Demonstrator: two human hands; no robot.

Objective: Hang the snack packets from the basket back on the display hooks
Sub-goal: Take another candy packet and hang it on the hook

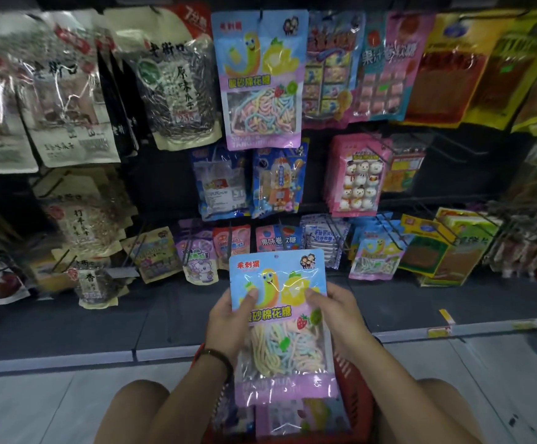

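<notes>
From the head view, the person crouches before a rack of hanging snacks and holds one packet (280, 318) upright between both hands, above the red basket (361, 389) that sits between the knees. The left hand (228, 318) grips its left edge and the right hand (337, 315) its right edge. On each hand the fingers (250, 298) are clamped on the packet, thumb pressed flat on the front and the rest hidden behind. That two-sided hold keeps the floppy bag flat and square, with its top strip and small hang hole (276, 257) free and facing the rack, which looks like preparation for threading it onto a hook. An identical packet hangs high on the rack (260, 81), and another hangs low on the right (376, 257), so either hook seems a likely home. The held packet is well short of both. More packets (292, 418) lie in the basket under it, so the job looks far from finished. The hook tips are too dim to pick out clearly.
</notes>
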